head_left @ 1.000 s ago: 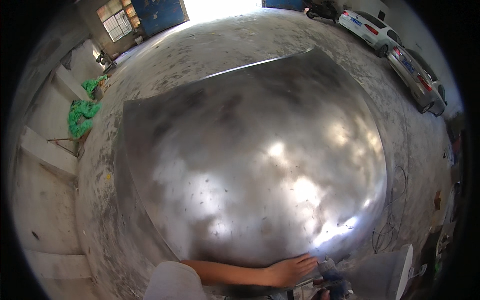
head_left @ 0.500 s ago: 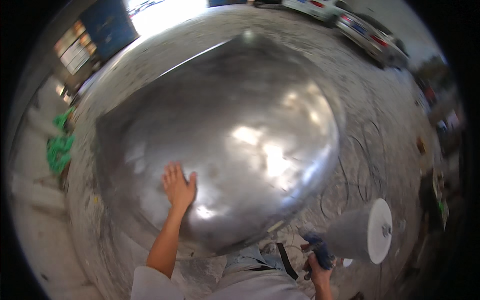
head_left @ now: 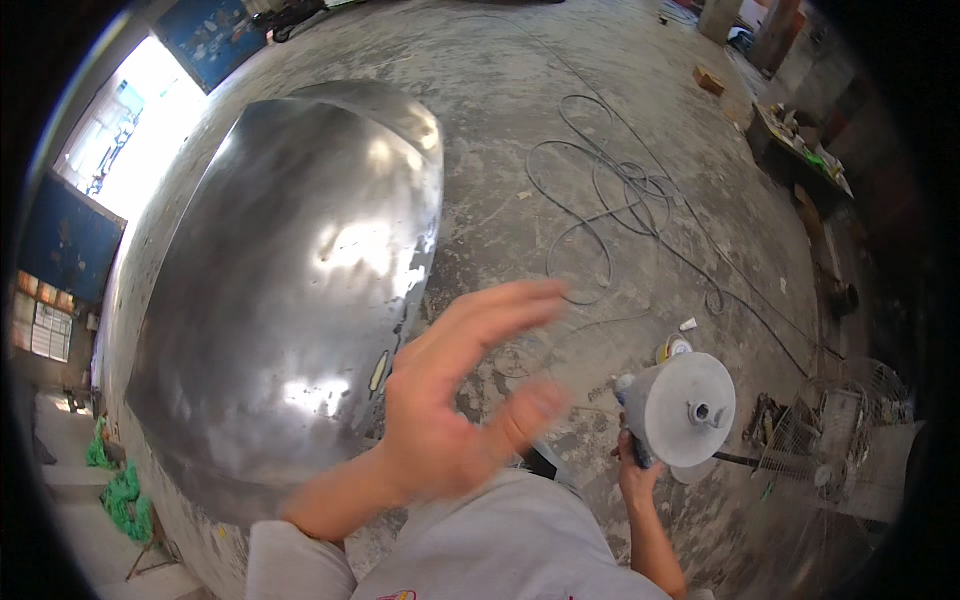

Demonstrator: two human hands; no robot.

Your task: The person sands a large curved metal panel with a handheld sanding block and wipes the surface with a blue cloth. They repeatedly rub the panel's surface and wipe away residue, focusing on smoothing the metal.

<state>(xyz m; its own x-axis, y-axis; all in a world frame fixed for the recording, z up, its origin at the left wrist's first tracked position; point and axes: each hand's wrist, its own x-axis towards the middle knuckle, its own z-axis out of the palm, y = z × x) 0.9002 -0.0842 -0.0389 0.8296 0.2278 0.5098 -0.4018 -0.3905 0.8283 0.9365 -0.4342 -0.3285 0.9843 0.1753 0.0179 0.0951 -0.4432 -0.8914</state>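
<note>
The domed metal panel (head_left: 290, 270) lay ahead and to the left of my left hand (head_left: 440, 420), over the left side of the concrete floor (head_left: 480, 230), its long axis running away from me. That hand was nearer, raised before the panel's right edge, fingers and thumb apart, holding nothing; I couldn't tell whether my wrist touched the metal. Well apart to the right, my right hand (head_left: 637, 478) was closed round the handle of a gun-shaped tool (head_left: 670, 395) with a flared, matt grey cup and round lid. The panel looked smooth, cloudy grey with bright glints; the floor, rough and stained.
</note>
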